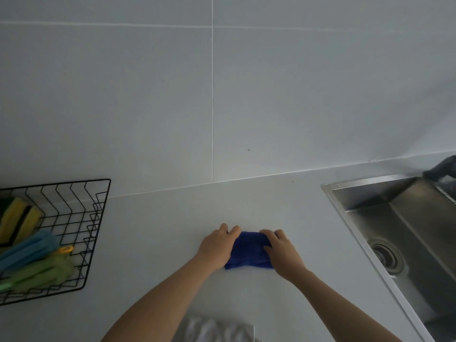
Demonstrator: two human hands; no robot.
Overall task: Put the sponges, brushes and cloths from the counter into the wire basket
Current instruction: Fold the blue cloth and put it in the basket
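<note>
A dark blue cloth (249,251) lies folded on the white counter (158,243) in the middle of the view. My left hand (217,248) grips its left edge and my right hand (283,253) grips its right edge, fingers curled over the fabric. The black wire basket (97,218) stands at the far left against the wall. It holds yellow sponges (18,218), a light blue cloth (32,248) and a green cloth (42,272).
A stainless steel sink (399,230) with a drain is set into the counter at the right. A dark object (441,167) lies behind the sink, blurred. A white cloth (217,329) shows at the bottom edge between my arms. A tiled wall rises behind.
</note>
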